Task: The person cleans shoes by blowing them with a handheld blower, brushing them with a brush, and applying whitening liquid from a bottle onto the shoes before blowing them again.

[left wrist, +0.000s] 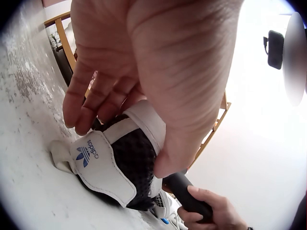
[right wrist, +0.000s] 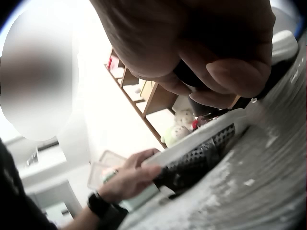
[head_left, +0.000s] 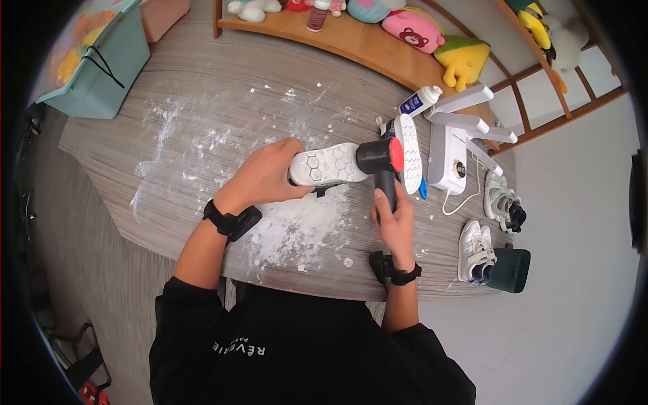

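My left hand (head_left: 266, 169) grips one end of a white and black sneaker (head_left: 327, 165), which is turned with its hexagon-patterned sole up. In the left wrist view, the sneaker's white strap (left wrist: 103, 165) shows a blue adidas logo. Fingers and thumb lie along opposite sides of the shoe. My right hand (head_left: 396, 226) holds a black mallet-shaped tool (head_left: 374, 156) by its handle. Its thick head, with a red end face, overlaps the far end of the sole in the head view. Just right of it lies a second sneaker (head_left: 410, 152), sole showing.
White powder (head_left: 297, 229) is scattered over the wooden table (head_left: 182, 229). A white device with several arms (head_left: 445, 162) and a white bottle (head_left: 418, 101) stand at the right. Beyond are two pairs of shoes (head_left: 472, 253), a green box (head_left: 509, 270), and a toy shelf (head_left: 371, 44).
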Available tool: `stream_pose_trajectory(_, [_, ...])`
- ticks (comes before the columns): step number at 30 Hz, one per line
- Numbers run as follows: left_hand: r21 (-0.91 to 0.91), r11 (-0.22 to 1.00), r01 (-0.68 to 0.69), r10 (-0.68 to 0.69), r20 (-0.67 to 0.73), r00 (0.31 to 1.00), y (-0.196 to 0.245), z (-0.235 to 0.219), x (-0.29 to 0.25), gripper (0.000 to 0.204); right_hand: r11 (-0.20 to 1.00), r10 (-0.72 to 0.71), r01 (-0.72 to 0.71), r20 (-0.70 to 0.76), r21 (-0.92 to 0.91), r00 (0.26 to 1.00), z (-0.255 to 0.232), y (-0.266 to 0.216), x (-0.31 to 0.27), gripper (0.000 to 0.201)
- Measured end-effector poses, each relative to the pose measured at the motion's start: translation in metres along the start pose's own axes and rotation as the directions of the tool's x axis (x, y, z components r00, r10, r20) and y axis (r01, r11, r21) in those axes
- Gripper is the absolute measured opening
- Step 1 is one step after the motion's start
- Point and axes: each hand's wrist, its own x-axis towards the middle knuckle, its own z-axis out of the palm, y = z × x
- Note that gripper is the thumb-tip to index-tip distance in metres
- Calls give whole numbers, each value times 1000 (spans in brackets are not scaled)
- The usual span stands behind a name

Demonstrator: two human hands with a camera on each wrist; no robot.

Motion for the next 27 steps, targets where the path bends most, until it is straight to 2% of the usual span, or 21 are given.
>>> stream_pose_trajectory(1, [16, 1000, 4, -4, 8, 1000, 1, 0, 0, 53, 928, 232, -259, 126, 267, 964, -6, -5, 3, 39])
stream_pose_trajectory(2, [11, 1000, -7, 7, 1, 1000, 1, -1, 1, 53, 810, 274, -321, 168, 490, 947, -6, -14, -3, 42])
stream_pose_trajectory(3, [11, 1000, -12, 12, -9, 1000, 0, 0, 0, 53, 818, 270, -313, 160, 483, 950, -11, -13, -7, 42])
stream_pose_trajectory(4, [8, 1000, -14, 14, -18, 1000, -1, 2, 0, 53, 595, 223, -392, 325, 701, 919, -17, -10, -12, 47])
stream_pose_trajectory(5, [-2, 1000, -21, 21, -21, 1000, -2, 3, -1, 53, 308, 122, -475, 461, 824, 879, -22, -7, -16, 52])
stream_pose_trajectory(6, [-12, 1000, -7, 7, -26, 1000, -2, 3, -1, 54, 245, 107, -488, 478, 837, 872, -24, -3, -19, 57])
stream_pose_trajectory(7, [-20, 1000, 5, -5, -29, 1000, -1, 3, 0, 54, 252, 109, -482, 470, 839, 876, -26, 0, -21, 57])
stream_pose_trajectory(9, [-24, 1000, -11, 10, -31, 999, 0, 2, 1, 54, 49, -24, -521, 523, 852, 852, -29, 3, -23, 57])
stream_pose_trajectory(13, [-42, 999, 3, -3, -17, 1000, 1, 1, 0, 52, 46, -52, -520, 522, 853, 852, -29, 5, -25, 58])
stream_pose_trajectory(15, [-37, 999, -3, 2, -24, 1000, -1, 1, 1, 53, 101, -36, -526, 531, 845, 847, -28, 1, -25, 59])
stream_pose_trajectory(20, [-31, 999, 24, -24, -11, 1000, 0, 1, 2, 54, 86, -15, -546, 549, 833, 836, -27, 4, -25, 59])
stream_pose_trajectory(25, [-15, 1000, -9, 9, -35, 999, -1, 2, 0, 55, 92, -16, -553, 557, 828, 830, -25, 6, -23, 58])
stream_pose_trajectory(27, [-12, 1000, -12, 12, -34, 999, -1, 2, 0, 55, -28, -12, -570, 570, 821, 822, -22, 8, -23, 60])
